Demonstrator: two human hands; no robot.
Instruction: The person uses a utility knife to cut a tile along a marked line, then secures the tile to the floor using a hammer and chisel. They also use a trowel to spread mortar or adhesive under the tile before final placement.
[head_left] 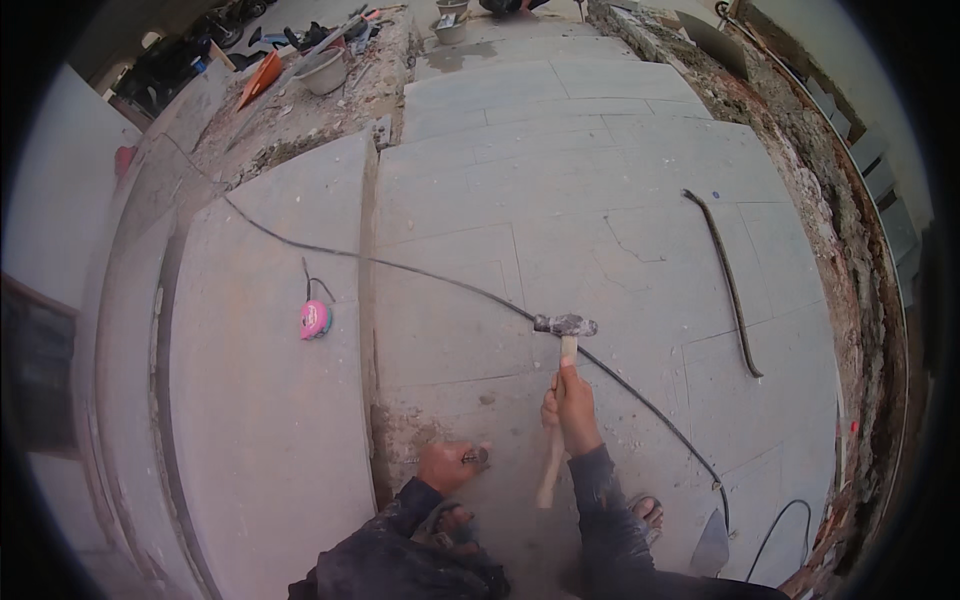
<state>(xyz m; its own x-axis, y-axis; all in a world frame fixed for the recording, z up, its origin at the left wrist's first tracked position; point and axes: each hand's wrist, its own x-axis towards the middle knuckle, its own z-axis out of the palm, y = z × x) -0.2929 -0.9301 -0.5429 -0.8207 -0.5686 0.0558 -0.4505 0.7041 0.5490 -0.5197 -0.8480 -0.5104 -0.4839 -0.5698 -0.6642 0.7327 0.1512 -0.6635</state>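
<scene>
My right hand [574,408] is wrapped round the pale wooden handle of a hammer [567,325]. Its dust-whitened metal head is raised above the paving, overlapping a black cable in the picture. Lower and to the left, my left hand [448,466] grips a chisel [476,456], of which only the dark struck end shows; its tip is hidden. Below that hand lies a rough, broken patch [402,438] beside the slab edge. On the grey paving at left rests a pink and teal tape measure [315,320].
A black cable [450,280] runs diagonally across the slabs. A bent metal bar [728,275] lies at right, and a pointed trowel [711,545] near my right foot [648,510]. Rubble, a bucket [322,72] and an orange tool [262,78] stand far left; a broken trench edge [840,230] borders the right.
</scene>
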